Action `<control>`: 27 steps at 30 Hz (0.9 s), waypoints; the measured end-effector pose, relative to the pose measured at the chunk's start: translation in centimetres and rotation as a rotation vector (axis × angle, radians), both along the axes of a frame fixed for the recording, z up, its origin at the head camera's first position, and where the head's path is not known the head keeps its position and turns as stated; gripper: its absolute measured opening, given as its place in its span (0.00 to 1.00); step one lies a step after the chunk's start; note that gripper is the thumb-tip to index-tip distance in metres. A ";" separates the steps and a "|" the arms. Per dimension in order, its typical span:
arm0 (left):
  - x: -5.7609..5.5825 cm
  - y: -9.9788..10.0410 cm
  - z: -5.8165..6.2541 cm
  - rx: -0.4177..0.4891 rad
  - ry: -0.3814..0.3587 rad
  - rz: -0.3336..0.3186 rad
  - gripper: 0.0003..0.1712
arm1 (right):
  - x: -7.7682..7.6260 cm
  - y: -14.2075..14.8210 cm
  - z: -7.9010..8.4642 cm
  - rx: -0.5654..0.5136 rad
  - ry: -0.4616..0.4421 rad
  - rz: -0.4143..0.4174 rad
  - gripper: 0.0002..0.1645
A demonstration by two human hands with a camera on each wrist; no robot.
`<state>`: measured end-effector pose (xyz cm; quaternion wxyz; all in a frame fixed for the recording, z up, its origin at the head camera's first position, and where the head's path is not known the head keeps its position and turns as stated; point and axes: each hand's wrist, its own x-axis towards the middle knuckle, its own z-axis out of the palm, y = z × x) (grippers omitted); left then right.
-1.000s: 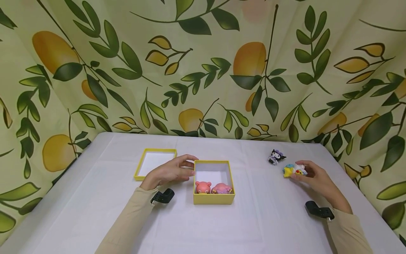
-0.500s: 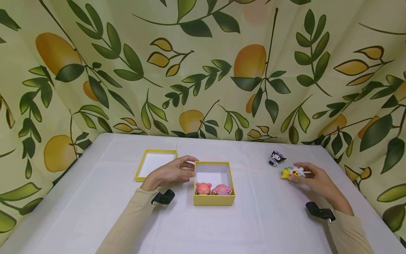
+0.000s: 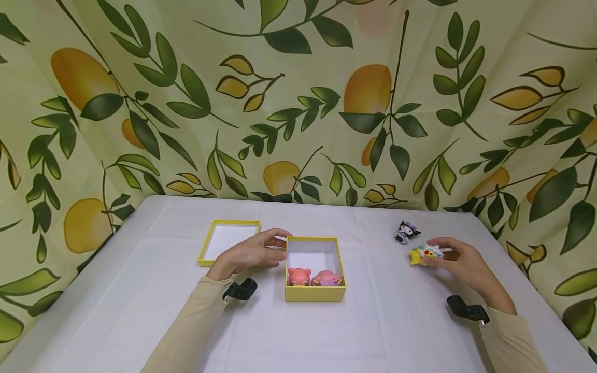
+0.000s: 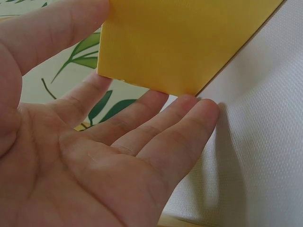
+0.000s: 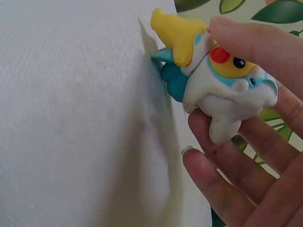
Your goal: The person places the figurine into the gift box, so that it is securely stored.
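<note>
My right hand (image 3: pixel 459 261) pinches a small toy figure (image 3: pixel 425 254) between thumb and fingers, close above the table's right side. Seen in the right wrist view, the toy figure (image 5: pixel 222 85) is yellow with a red cheek, a white-and-blue hood and teal parts; it lies tilted on its side. At the centre stands a yellow square box (image 3: pixel 314 293), its top uncovered. Inside it sit a pink round-eared figure (image 3: pixel 299 276) and a pink-purple figure (image 3: pixel 326 278). Fingertips of my left hand (image 3: pixel 249 255) touch the box's left wall, fingers fairly straight in the left wrist view.
A yellow-rimmed lid (image 3: pixel 228 241) lies white inside up, behind the left hand. Beyond the right hand is a black-and-purple toy figure (image 3: pixel 407 232). White cloth covers the table (image 3: pixel 364 331), and a leaf-and-fruit-patterned curtain (image 3: pixel 298 129) hangs behind it.
My right hand has shifted slightly left and toward me, and the yellow toy figure has moved with it. The left hand and the box stay in place.
</note>
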<state>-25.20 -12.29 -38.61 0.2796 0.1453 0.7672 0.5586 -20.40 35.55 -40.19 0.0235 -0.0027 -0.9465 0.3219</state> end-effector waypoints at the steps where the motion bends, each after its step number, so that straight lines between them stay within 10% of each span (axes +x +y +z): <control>1: 0.0 0.0 0.0 0.000 -0.001 0.000 0.29 | 0.0 -0.1 0.0 0.001 0.003 -0.001 0.37; 27: -0.1 0.2 0.0 -0.003 -0.002 -0.005 0.27 | 0.0 -2.7 1.0 -0.050 0.095 0.065 0.30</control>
